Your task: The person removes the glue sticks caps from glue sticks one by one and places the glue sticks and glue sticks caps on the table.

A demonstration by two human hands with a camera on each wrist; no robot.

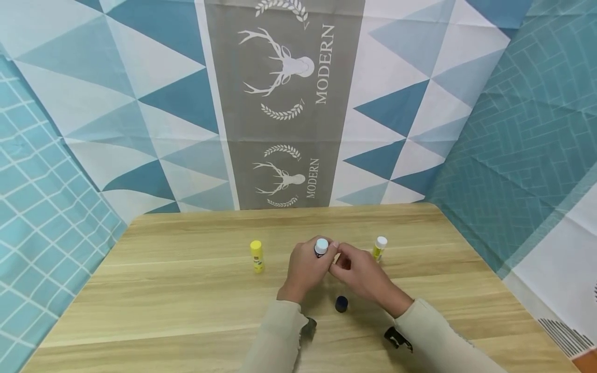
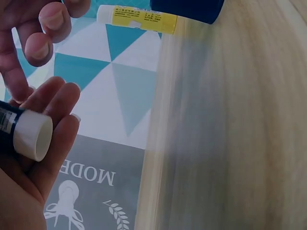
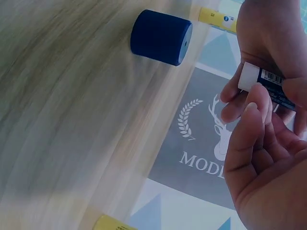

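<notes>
My left hand grips a dark blue glue stick whose uncapped white end faces up toward me. A printed label shows along its side in the right wrist view. Beside it my right hand has loosely bent fingers and its fingertips right at those of the left. Nothing shows held in the right hand; in the right wrist view its fingers overlap part of the glue stick. On the table below both hands stands a dark blue cap, large in both wrist views.
A yellow glue stick stands left of my hands. Another yellow one with a white cap stands behind the right hand. The wooden table ends at a patterned cloth wall. Black straps hang under my wrists.
</notes>
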